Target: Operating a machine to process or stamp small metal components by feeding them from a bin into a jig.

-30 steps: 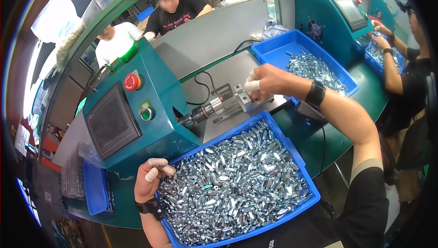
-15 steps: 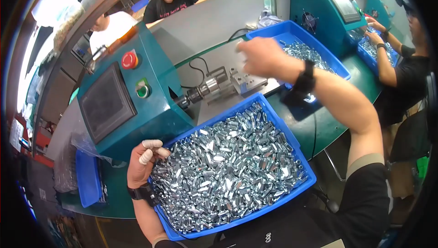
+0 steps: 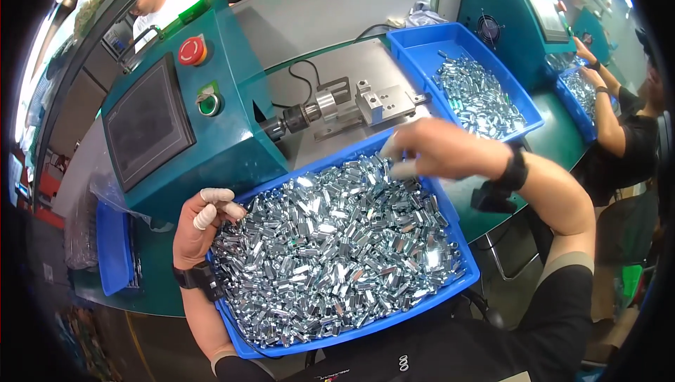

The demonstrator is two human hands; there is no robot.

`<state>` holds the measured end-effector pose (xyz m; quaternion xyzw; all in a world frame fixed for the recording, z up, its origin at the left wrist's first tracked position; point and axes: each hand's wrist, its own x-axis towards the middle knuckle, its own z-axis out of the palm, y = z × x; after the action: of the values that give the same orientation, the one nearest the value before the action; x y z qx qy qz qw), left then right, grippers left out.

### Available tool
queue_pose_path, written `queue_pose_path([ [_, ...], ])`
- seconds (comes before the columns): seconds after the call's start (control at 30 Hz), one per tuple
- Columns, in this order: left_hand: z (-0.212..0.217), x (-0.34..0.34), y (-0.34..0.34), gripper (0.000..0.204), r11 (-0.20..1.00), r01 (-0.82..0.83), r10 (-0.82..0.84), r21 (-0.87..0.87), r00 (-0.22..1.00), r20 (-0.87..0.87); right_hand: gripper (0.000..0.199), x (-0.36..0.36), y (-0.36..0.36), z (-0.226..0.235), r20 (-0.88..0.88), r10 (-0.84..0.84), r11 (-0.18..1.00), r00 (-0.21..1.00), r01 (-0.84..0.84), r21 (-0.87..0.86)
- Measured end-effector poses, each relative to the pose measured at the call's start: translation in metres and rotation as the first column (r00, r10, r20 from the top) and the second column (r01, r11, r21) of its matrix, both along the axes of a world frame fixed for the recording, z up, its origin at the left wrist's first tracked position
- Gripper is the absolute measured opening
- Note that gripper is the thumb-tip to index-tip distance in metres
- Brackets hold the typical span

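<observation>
A large blue tray (image 3: 470, 278) in front of me is heaped with shiny long hex nuts (image 3: 337, 248). At its left rim my left hand (image 3: 200, 224) has its fingers curled together beside the nuts, with pale covers on the fingertips. What they pinch, if anything, is too small to make out. Slightly blurred, my right hand (image 3: 446, 150) hovers over the tray's far right corner. Its covered thumb and forefinger point left and are apart, and no piece shows between them. Beyond the tray, a metal fixture block (image 3: 380, 104) faces a machine's round chuck (image 3: 302, 116).
A teal machine (image 3: 232, 136) with a dark screen and red button stands at left. Another blue tray (image 3: 415, 48) of metal pieces lies back right. A small blue bin (image 3: 114, 248) is at far left. Other people sit behind the partition (image 3: 337, 5) and at right.
My right hand has come down and nearer, from above the fixture to the near tray's far corner. My left hand stays by the left rim. The whole view has shifted slightly.
</observation>
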<state>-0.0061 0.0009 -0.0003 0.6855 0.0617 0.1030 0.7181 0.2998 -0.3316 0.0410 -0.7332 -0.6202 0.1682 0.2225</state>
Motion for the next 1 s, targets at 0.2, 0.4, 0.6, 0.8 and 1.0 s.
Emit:
queue_pose_path([
  [0.2,0.001,-0.001,-0.003,0.048,1.0,0.0,0.0,0.003,1.0,0.01,0.017,-0.015,0.008,-0.022,0.041,0.158,0.987,0.987,-0.159,0.019],
  [0.4,0.001,-0.001,-0.002,0.045,1.0,-0.002,0.002,0.001,1.0,-0.004,0.01,-0.02,0.006,-0.022,0.061,0.133,0.99,0.989,-0.135,0.043],
  [0.6,0.001,-0.001,-0.002,0.046,1.0,-0.012,0.012,-0.018,1.0,0.0,0.009,-0.022,0.011,-0.033,0.272,0.174,0.98,0.946,-0.194,0.047],
  [0.8,0.001,0.001,-0.005,0.043,1.0,-0.015,0.016,-0.022,1.0,0.002,0.011,-0.018,0.007,-0.034,0.327,0.165,0.981,0.931,-0.19,0.045],
  [1.0,-0.002,-0.001,-0.002,0.044,0.999,-0.03,0.03,-0.019,1.0,0.006,0.01,0.004,0.005,-0.002,0.064,0.074,0.945,0.995,-0.09,0.314],
])
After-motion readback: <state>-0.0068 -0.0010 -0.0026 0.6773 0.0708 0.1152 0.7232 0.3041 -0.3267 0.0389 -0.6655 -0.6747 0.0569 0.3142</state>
